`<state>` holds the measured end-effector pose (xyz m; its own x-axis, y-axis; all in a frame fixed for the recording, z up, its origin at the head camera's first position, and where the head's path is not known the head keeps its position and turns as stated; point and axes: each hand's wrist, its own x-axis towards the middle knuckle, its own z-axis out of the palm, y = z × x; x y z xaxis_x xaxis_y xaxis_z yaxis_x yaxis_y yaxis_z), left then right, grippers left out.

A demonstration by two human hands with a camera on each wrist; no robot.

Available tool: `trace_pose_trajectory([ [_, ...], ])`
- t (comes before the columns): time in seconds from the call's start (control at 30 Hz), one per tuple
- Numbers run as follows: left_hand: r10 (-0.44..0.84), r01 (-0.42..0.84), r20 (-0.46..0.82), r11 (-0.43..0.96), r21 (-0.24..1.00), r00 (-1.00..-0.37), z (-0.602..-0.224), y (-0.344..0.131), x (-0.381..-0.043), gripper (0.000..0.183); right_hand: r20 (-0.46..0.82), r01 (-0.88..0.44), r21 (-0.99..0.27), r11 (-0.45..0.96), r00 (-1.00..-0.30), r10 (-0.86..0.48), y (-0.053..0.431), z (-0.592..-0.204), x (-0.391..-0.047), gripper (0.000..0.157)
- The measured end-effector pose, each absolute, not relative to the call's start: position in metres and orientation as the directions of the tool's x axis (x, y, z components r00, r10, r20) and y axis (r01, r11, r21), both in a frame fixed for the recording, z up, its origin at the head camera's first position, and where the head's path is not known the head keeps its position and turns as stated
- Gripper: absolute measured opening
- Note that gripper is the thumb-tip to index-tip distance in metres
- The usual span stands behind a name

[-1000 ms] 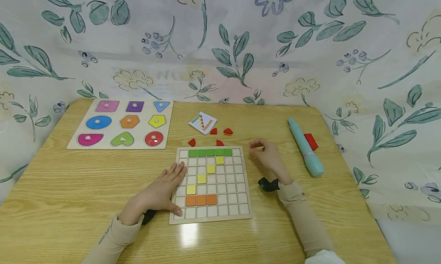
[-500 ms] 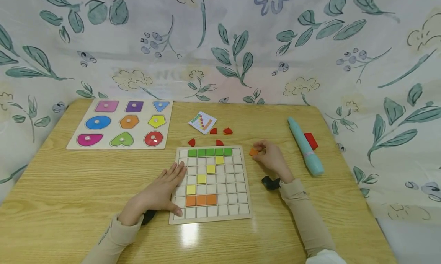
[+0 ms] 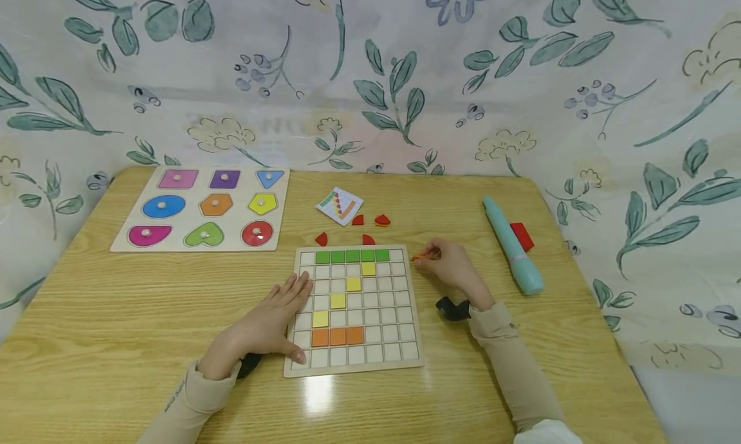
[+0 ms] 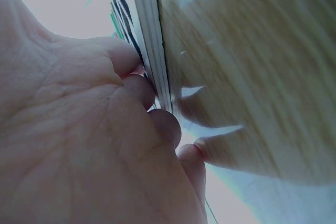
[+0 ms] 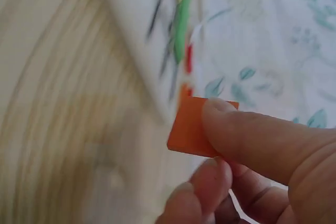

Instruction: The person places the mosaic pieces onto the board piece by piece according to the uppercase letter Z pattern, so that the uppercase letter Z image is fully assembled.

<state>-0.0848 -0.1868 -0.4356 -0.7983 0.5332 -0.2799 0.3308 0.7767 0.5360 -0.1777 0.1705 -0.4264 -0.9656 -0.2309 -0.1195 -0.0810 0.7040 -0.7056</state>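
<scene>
Right hand (image 3: 451, 267) pinches an orange tile (image 5: 188, 127) near the far right corner of the grid board (image 3: 418, 328), roughly midway between the desk's (image 3: 127, 328) side edges; left hand (image 3: 263, 325), spread, rests on the board. Tile-laying appears in hand; next move likely calls for squaring this one into the orange row (image 3: 338, 336).

Orange tile (image 5: 188, 129) in the right hand (image 5: 262, 153)

The left hand (image 3: 265, 323) covers part of the grid board (image 3: 373, 317), the right thumb (image 5: 244, 135) partly hides the orange tile (image 5: 188, 127), and the card (image 3: 339, 206) is too small to read.
</scene>
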Motion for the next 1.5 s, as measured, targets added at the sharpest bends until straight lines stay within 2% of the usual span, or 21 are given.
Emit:
trace_pose_trajectory([
  [0.17,0.538,0.341,-0.268,0.773,0.534,-0.799,-0.433,-0.187,-0.084,0.130,-0.188,-0.114,-0.736,0.667,-0.913,-0.362,0.152,-0.421,-0.167,0.013],
  [0.43,0.539,0.340,-0.270,0.772,0.537,-0.798,-0.433,-0.186,-0.085,0.129,-0.352,-0.175,-0.755,0.632,-0.704,-0.616,0.120,-0.421,-0.140,0.009],
  [0.57,0.541,0.343,-0.267,0.771,0.537,-0.797,-0.433,-0.186,-0.085,0.130,-0.348,-0.249,-0.724,0.643,-0.673,-0.652,0.110,-0.423,-0.130,0.010],
  [0.73,0.541,0.343,-0.267,0.771,0.537,-0.798,-0.433,-0.187,-0.085,0.130,-0.311,-0.344,-0.654,0.674,-0.689,-0.654,0.101,-0.423,-0.119,0.015],
  [0.9,0.540,0.343,-0.271,0.774,0.532,-0.797,-0.434,-0.187,-0.085,0.130,-0.283,-0.371,-0.630,0.683,-0.709,-0.646,0.097,-0.421,-0.113,0.016],
  [1.07,0.541,0.343,-0.271,0.773,0.533,-0.796,-0.433,-0.186,-0.084,0.130,-0.280,-0.349,-0.662,0.663,-0.705,-0.651,0.097,-0.419,-0.115,0.011],
  [1.2,0.538,0.341,-0.270,0.773,0.535,-0.798,-0.432,-0.186,-0.084,0.129,-0.290,-0.295,-0.703,0.647,-0.712,-0.640,0.104,-0.416,-0.135,0.008],
  [1.33,0.536,0.336,-0.275,0.774,0.537,-0.798,-0.433,-0.186,-0.085,0.130,-0.252,-0.229,-0.714,0.662,-0.798,-0.548,0.114,-0.415,-0.172,0.015],
  [1.5,0.531,0.331,-0.284,0.781,0.529,-0.798,-0.435,-0.186,-0.083,0.129,-0.181,-0.075,-0.780,0.621,-0.923,-0.339,0.122,-0.424,-0.218,0.023],
])
